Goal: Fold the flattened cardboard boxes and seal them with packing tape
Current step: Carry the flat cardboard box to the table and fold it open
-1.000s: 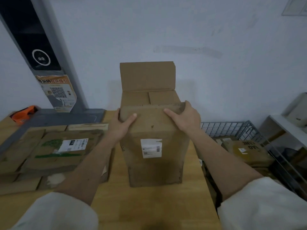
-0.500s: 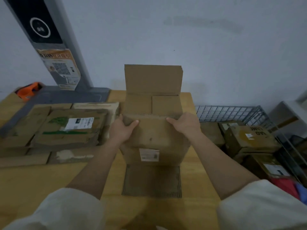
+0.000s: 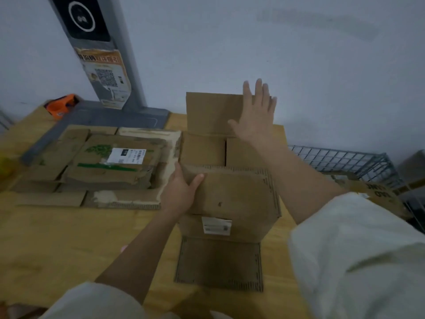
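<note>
Left hand (image 3: 181, 194) gripped near flap (image 3: 232, 192) of cardboard box (image 3: 230, 226) at 9 o'clock corner. Right hand (image 3: 255, 118), fingers spread, lay flat against upright far flap (image 3: 211, 113) at 12 o'clock.

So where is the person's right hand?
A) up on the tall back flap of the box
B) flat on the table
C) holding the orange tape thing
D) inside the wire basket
A. The right hand is spread open against the standing back flap of the box, while the left hand holds the near flap; the orange tape holder sits untouched far left.
</note>
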